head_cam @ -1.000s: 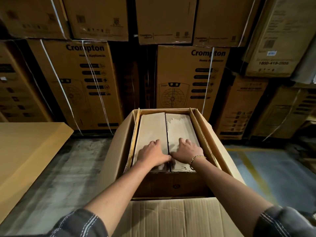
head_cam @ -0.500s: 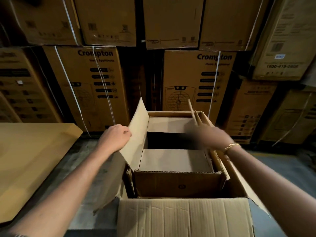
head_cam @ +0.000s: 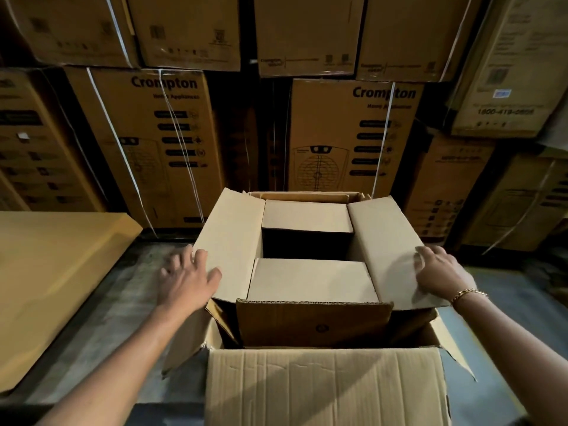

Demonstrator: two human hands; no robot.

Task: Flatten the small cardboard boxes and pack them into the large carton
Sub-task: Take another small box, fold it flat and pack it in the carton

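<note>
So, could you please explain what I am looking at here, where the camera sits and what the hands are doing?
There is no machine here: a person wears one wide-angle camera on the head, looking forward and down, so both arms reach in from the bottom. In front stands a small cardboard box, which sits inside the large carton. Its near and far top flaps are folded inward, leaving a dark gap between them. The left hand lies open against the left side flap, and the right hand rests flat on the right side flap. Neither hand grips anything. Behind are stacked printed cartons, and a flat brown sheet lies at the left.
</note>
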